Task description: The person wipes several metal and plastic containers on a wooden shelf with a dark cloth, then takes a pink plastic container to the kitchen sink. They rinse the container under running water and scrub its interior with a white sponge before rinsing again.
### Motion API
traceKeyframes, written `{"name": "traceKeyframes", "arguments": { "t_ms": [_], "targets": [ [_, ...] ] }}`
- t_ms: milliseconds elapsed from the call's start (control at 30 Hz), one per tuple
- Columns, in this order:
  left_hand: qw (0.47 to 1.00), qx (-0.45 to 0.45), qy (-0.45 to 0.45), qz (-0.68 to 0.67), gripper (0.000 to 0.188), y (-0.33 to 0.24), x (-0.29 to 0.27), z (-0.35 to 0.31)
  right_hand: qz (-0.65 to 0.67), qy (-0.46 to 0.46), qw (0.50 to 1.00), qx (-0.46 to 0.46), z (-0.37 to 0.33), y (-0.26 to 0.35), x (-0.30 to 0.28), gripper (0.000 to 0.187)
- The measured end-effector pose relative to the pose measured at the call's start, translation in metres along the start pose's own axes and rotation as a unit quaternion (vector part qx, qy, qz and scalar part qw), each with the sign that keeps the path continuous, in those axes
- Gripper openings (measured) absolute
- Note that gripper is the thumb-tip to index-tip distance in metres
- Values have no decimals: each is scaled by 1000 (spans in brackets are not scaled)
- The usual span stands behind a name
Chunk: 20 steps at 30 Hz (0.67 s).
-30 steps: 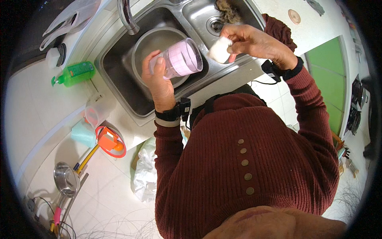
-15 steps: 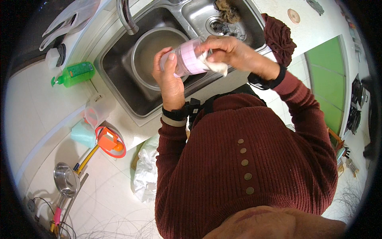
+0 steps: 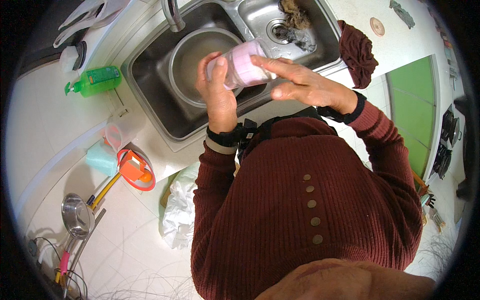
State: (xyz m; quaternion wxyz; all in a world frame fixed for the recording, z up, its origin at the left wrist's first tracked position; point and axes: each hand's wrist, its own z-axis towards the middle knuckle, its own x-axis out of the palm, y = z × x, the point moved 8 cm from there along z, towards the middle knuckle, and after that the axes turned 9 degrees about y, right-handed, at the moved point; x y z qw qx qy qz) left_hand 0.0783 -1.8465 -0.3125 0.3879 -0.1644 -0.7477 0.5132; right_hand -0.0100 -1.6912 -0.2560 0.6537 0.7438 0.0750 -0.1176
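Observation:
My left hand [image 3: 220, 95] is wrapped round a clear jar with a pink checked band [image 3: 247, 65], tilted above the sink, its far end pointing toward my right hand. My right hand [image 3: 317, 90] is at that end, fingers stretched out and thumb apart, fingertips touching or just beside the jar. Nothing shows in this hand, and the white cloth from before is out of sight. Below the jar, a round metal basin [image 3: 182, 92] with cloudy water stands in the large sink bowl [image 3: 150, 95].
A tap [image 3: 172, 17] hangs over the sink's far side. The small bowl holds a brown scrubber [image 3: 295, 15] and dark scraps. A green pump bottle [image 3: 100, 80], a clear plastic jug [image 3: 122, 130] and an orange-rimmed basket [image 3: 150, 182] stand left; a maroon cloth [image 3: 357, 55] drapes over the right edge.
My right hand has opened and drawn slightly toward me; the white cloth at its fingers no longer shows. The jar is turned a little, with my left hand still round it.

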Motion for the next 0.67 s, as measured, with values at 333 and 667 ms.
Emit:
{"name": "traceKeyframes", "arguments": {
  "t_ms": [333,667],
  "targets": [
    [973,-216,41,65,38,24,12,-10,-440,112,883,-117,10,-36,25,79],
    [991,4,24,133,41,-11,9,-3,291,144,938,118,16,-15,30,72]
  ]
}}
